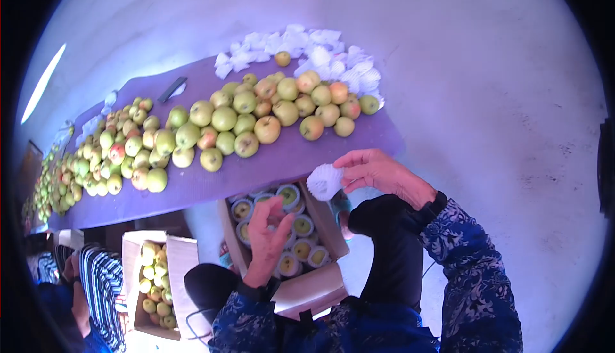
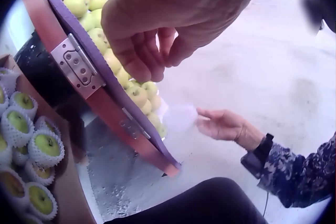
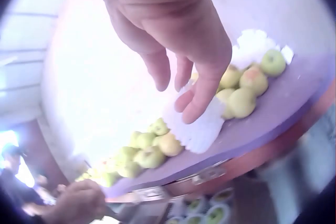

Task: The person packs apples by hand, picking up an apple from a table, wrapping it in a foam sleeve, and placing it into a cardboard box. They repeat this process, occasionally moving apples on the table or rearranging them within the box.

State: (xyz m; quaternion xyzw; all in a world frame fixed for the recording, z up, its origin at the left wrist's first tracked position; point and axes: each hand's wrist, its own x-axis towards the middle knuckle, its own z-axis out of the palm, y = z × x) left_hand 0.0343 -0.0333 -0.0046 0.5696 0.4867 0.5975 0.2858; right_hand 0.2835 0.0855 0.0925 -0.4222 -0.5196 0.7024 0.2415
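Observation:
My right hand (image 1: 382, 175) pinches a white foam net (image 1: 325, 182) by its edge, in front of the table's near edge. In the right wrist view the net (image 3: 197, 127) hangs from the fingertips of the right hand (image 3: 173, 29). My left hand (image 1: 268, 238) is raised over the box of netted apples (image 1: 302, 226), its fingers bent and holding nothing. The left wrist view shows the left hand (image 2: 173, 14) with fingers bent inward, nothing between them.
Many loose apples (image 1: 224, 119) cover the purple table (image 1: 307, 158). White foam nets (image 1: 295, 40) lie piled at its far edge. A second box (image 1: 184, 257) holds bare apples at the lower left, beside another person in stripes (image 1: 102, 282).

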